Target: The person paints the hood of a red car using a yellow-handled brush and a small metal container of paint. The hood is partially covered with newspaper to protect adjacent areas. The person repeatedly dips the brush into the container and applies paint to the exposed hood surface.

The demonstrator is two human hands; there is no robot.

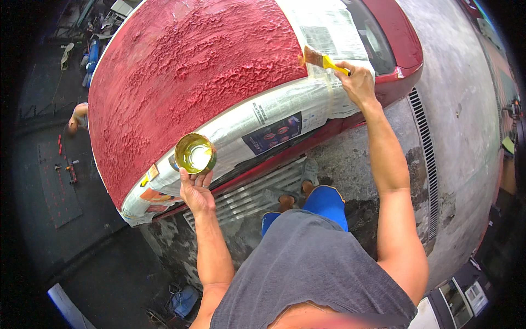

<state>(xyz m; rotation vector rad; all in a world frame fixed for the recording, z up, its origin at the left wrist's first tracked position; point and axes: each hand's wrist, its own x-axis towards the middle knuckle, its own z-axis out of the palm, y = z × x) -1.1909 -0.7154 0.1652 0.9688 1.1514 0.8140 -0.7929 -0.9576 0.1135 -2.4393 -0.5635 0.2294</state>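
Observation:
My right hand point(359, 85) is closed around the yellow handle of a paintbrush point(320, 58). The brush's brown bristles meet the edge of the red car roof point(192, 60), where the paint is wrinkled and blistered over most of the surface. In my left hand point(197, 192) is a round metal can point(193, 147), tilted so that its pale inside shows. I hold it over the near edge of the roof. Taped newspaper point(279, 109) covers the car's side and windows along that edge. A second brush point(149, 175) with a yellow handle lies on the paper left of the can.
My feet in grey shoes stand beside the car near a slatted metal grating point(246, 197). A long drain grate point(424, 164) runs through the concrete floor on the right. Part of another person point(80, 117) shows beyond the car at the left, near a blue cylinder point(93, 55).

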